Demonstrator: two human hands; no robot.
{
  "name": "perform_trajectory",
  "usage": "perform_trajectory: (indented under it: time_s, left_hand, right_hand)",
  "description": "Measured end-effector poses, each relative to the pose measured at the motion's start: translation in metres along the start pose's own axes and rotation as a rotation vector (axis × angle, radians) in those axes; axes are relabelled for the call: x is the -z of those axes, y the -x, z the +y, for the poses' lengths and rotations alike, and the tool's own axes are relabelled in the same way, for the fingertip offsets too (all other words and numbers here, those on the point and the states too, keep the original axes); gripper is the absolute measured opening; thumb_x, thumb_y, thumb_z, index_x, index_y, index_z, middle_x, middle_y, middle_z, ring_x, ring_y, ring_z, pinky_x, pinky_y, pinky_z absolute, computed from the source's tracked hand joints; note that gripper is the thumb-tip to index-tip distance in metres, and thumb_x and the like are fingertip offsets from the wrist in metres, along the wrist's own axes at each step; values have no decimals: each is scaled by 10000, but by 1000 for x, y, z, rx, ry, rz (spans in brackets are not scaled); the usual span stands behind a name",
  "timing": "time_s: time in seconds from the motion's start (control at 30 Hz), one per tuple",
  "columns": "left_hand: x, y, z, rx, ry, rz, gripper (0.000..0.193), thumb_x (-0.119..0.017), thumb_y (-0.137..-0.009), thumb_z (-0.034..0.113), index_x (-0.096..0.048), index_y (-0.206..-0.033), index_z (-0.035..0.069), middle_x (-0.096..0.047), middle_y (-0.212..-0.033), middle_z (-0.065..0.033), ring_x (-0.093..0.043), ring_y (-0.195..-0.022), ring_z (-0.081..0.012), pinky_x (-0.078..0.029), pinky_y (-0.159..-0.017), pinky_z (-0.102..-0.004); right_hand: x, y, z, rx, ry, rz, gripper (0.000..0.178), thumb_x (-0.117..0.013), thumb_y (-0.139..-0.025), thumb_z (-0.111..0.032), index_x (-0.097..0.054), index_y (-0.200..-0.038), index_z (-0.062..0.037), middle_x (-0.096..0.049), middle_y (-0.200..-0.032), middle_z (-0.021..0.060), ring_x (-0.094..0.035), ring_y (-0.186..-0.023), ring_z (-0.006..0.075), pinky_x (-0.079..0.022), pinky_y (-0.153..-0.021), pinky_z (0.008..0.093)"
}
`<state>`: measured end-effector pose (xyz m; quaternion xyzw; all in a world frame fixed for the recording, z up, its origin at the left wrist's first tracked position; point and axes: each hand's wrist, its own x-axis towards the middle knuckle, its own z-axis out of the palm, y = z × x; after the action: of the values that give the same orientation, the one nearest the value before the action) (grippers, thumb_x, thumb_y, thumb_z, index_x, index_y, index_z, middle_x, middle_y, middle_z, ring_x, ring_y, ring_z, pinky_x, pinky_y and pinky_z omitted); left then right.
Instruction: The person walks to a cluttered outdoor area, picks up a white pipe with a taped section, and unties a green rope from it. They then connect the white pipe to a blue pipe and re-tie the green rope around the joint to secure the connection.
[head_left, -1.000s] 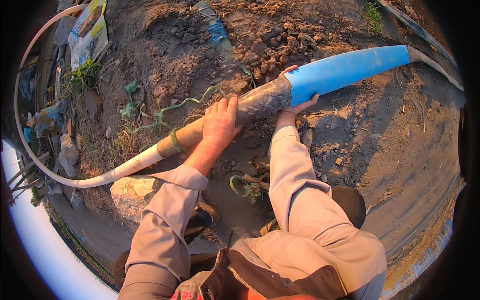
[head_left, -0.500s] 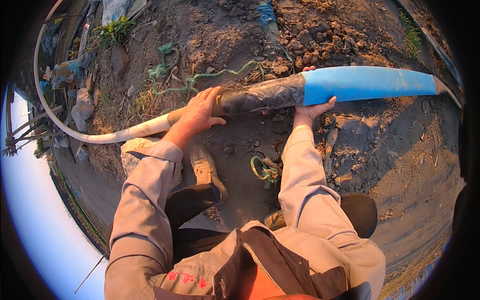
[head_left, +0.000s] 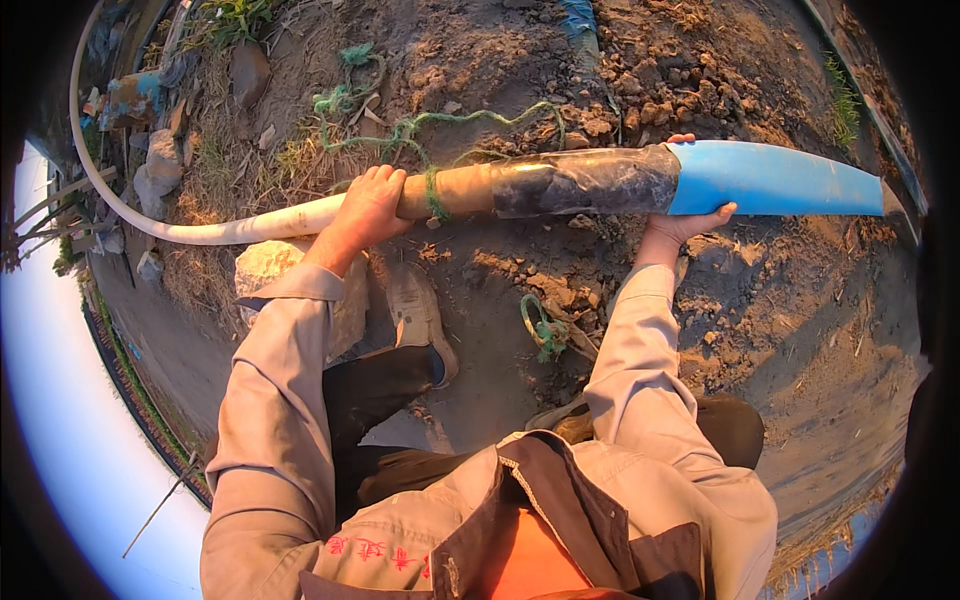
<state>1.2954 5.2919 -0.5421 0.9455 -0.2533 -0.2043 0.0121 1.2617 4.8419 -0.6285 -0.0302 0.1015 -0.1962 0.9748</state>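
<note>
A long hose runs across in front of me, from a white pipe (head_left: pixel 285 221) at left through a brown sleeve (head_left: pixel 465 190) and a black plastic-wrapped section (head_left: pixel 590 183) to a flat blue hose (head_left: pixel 780 180) at right. My left hand (head_left: pixel 368 210) is closed over the white pipe where it meets the brown sleeve. From below, my right hand (head_left: pixel 685 225) grips the blue hose by its joint with the black wrap, thumb in front and fingertips showing behind. A green rope (head_left: pixel 432 192) lies over the brown sleeve beside my left hand.
A pale rock (head_left: pixel 268 268) sits under the pipe at left, near my shoe (head_left: pixel 415 305). A short loop of green cord (head_left: pixel 548 335) lies on the soil between my arms. Clods of earth (head_left: pixel 680 85) and a blue strip (head_left: pixel 580 25) lie beyond the hose.
The hose has shifted right, with my right hand still at its blue end. My left hand now sits on the white pipe, fingers wrapped tighter. The green rope now crosses the brown sleeve.
</note>
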Motion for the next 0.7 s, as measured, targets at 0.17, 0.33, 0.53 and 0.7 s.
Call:
perform_trajectory:
  time_s: [0.17, 0.33, 0.53, 0.7]
  left_hand:
    - [-8, -21, 6, -46, 26, 46, 621, -872, -601, 294, -605, -1105, 47, -590, -1059, -135, -578, -1073, -347, -482, -916, -444]
    - [-15, -29, -5, -91, 32, 11, 669, -886, -578, 367, -609, -1099, 53, -589, -1045, -128, -584, -1046, -337, -487, -905, -449]
    - [-30, -27, -15, -85, 56, 2, 646, -887, -576, 354, -606, -1075, 54, -591, -1033, -127, -583, -1031, -345, -484, -884, -453]
    - [-30, -35, -7, -132, 77, 92, 659, -912, -506, 302, -601, -1038, 67, -594, -992, -126, -589, -994, -361, -478, -845, -466]
  right_hand:
    - [20, -17, -2, -17, 68, 24, 979, -792, -683, -539, -364, -1441, -91, -451, -1337, 197, -461, -1289, 381, -450, -1060, 617]
    - [42, -18, 18, 29, -175, 143, 959, -772, -670, -524, -374, -1434, -102, -460, -1317, 179, -484, -1255, 360, -459, -1033, 575]
    - [28, -7, 37, 7, -110, 170, 890, -715, -687, -570, -438, -1379, -83, -519, -1272, 141, -541, -1193, 322, -473, -1003, 524]
    - [8, -1, 35, 209, 269, 308, 779, -627, -827, -545, -497, -1360, 8, -674, -1130, 203, -631, -1112, 330, -524, -938, 472]
